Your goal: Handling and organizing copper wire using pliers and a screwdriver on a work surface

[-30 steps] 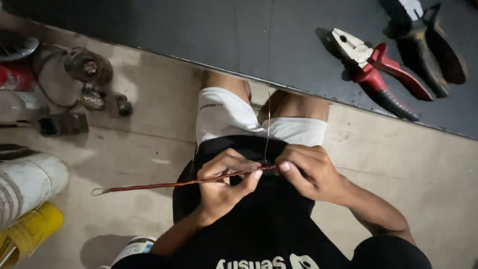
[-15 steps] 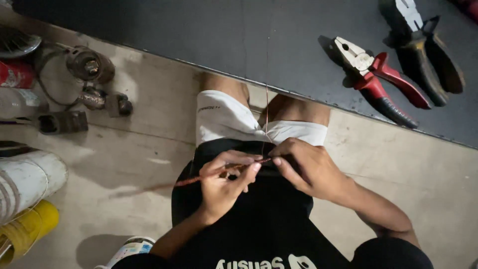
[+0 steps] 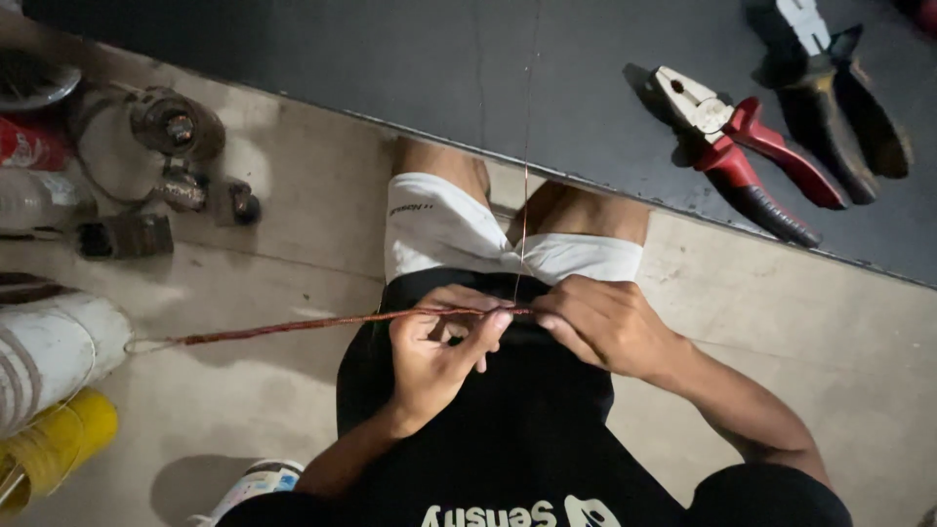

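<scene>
Two hands pinched on one wire bundle

Head view: reddish wire bundle (image 3: 322, 322) is held level over the lap, pinched by left hand (image 3: 439, 356) and right hand (image 3: 600, 327), fingertips nearly touching. Its free end is pointed left toward a white container (image 3: 49, 351). Red-handled pliers (image 3: 747, 161) are laid well apart on the dark mat (image 3: 390, 59).

Twisted wire (image 3: 293, 325) — coppery metal, ropy surface, dull sheen. Pliers (image 3: 742, 161): bare grey metal head, glossy red plastic grips. Floor (image 3: 293, 244) — matt, rough concrete, stained. Shorts (image 3: 508, 449): black cloth, matt. Yellow container (image 3: 54, 444) — smooth plastic.
</scene>
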